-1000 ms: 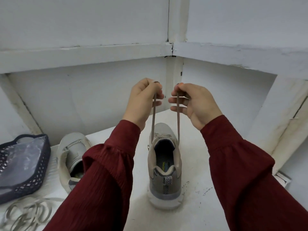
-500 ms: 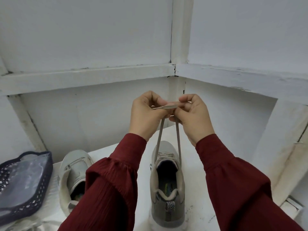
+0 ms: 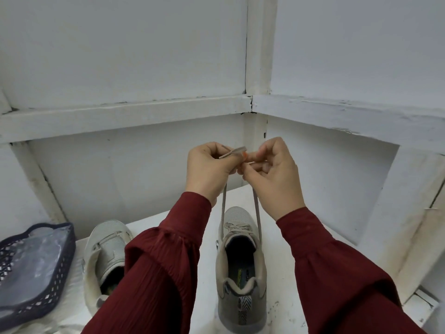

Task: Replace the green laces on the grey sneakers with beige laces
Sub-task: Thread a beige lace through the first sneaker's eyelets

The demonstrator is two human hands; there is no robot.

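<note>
Both hands, left hand (image 3: 208, 168) and right hand (image 3: 272, 174), pinch the beige lace (image 3: 257, 208) ends above the sneaker (image 3: 240, 266). Lace looks soft, limp, light; best held near the tips.

The white shelf (image 3: 281, 309) bears a grey sneaker (image 3: 240, 307), a second sneaker (image 3: 106, 249) and a dark basket (image 3: 55, 290).

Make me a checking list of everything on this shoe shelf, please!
Surface: white shelf, speckled near the heel.
Job's things: middle sneaker upright, heel toward camera; beige lace threaded, both strands held up taut; left sneaker beside it, lacing unclear.
Clutter: dark basket at left, plastic bag inside.
Grippers: left hand and right hand pinch the lace ends together above the sneaker.
Cables: nothing seen.
Surroundings: white walls meeting at a corner, cracked paint on the ledge.
</note>
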